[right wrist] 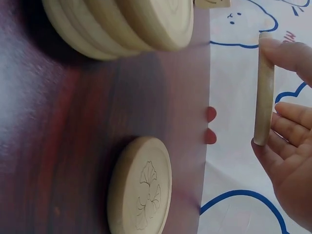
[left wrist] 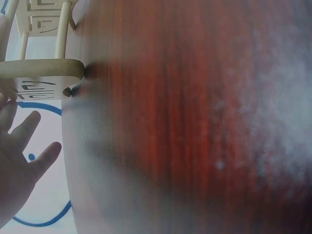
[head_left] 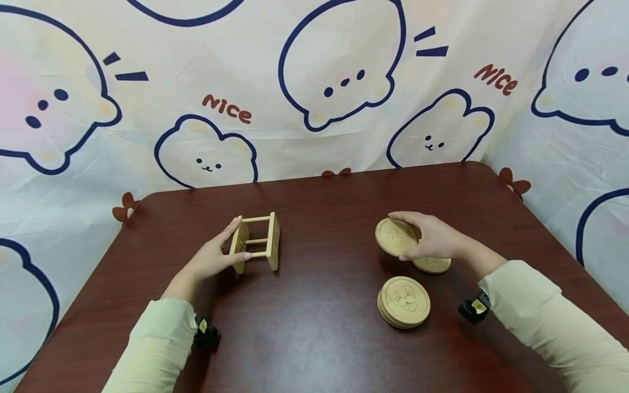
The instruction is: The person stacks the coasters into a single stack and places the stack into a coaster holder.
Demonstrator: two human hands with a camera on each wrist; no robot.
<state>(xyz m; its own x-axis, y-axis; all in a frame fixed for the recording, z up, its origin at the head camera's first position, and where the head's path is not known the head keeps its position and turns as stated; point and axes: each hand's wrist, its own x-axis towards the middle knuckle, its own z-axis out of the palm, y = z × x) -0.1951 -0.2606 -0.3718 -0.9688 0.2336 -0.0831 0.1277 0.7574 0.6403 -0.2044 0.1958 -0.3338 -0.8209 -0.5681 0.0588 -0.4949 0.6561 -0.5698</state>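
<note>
On the left of the table, my left hand [head_left: 211,259] grips the near panel of a wooden coaster rack [head_left: 273,240], thumb at one end and a finger at the other. Thin rods join the rack's two slotted panels [left wrist: 44,68]; no coaster sits between them. My right hand [head_left: 437,236] pinches a round wooden coaster [head_left: 395,236] by its edges, raised over the table and seen edge-on in the right wrist view. Partly behind that hand lies another coaster [head_left: 434,266], with a leaf engraving showing in the right wrist view. Closer to me stands a stack of coasters [head_left: 405,301].
The dark red-brown table [head_left: 304,327] has rounded far corners. Around it hangs a pale cloth [head_left: 314,147] printed with cartoon bears. A small black camera [head_left: 474,308] is strapped at the right wrist, another [head_left: 206,334] at the left.
</note>
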